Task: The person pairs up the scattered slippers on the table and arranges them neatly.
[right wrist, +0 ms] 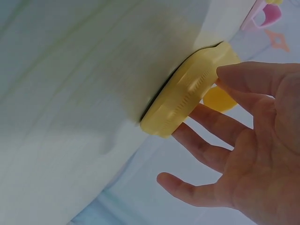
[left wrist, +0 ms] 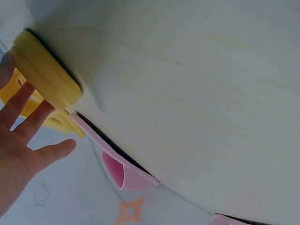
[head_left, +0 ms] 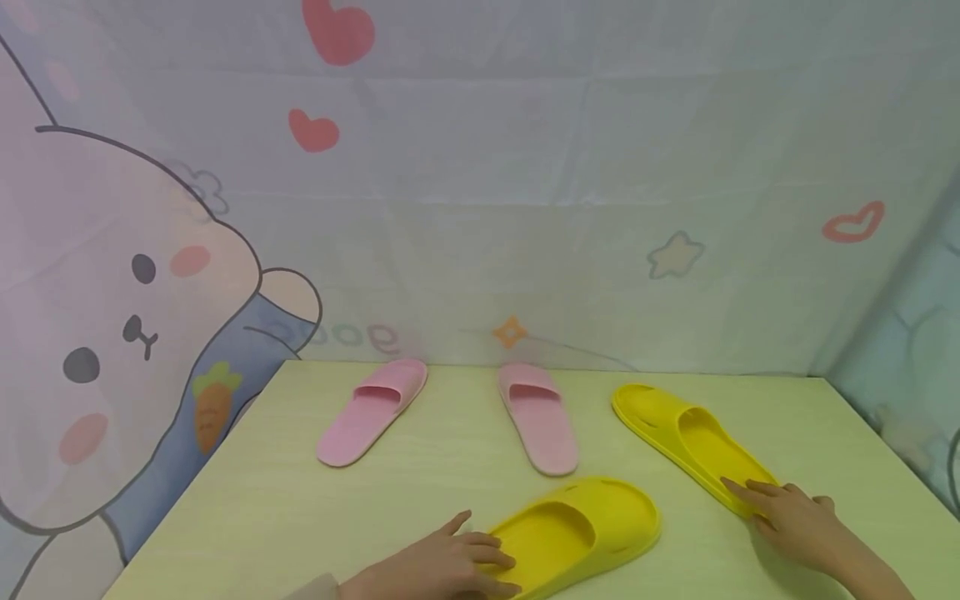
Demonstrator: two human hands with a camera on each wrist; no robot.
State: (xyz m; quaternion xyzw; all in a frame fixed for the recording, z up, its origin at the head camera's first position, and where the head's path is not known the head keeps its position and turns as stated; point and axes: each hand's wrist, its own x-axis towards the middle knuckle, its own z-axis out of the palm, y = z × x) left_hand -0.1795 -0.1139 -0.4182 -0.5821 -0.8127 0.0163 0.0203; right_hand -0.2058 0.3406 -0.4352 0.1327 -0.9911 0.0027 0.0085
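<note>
Two yellow slippers lie on a pale yellow-green table (head_left: 247,508). My left hand (head_left: 442,562) lies on the heel end of the near yellow slipper (head_left: 592,517), fingers stretched over its rim. In the left wrist view the straight fingers of the left hand (left wrist: 18,136) touch that slipper's heel (left wrist: 44,75). My right hand (head_left: 787,512) touches the heel of the other yellow slipper (head_left: 682,433) with straight fingers. The right wrist view shows the right hand (right wrist: 243,154) spread against the heel of that slipper (right wrist: 187,93).
Two pink slippers (head_left: 372,408) (head_left: 537,417) lie farther back on the table, toes toward the wall. One pink slipper (left wrist: 122,171) shows in the left wrist view. A cartoon rabbit curtain (head_left: 112,317) hangs behind and to the left.
</note>
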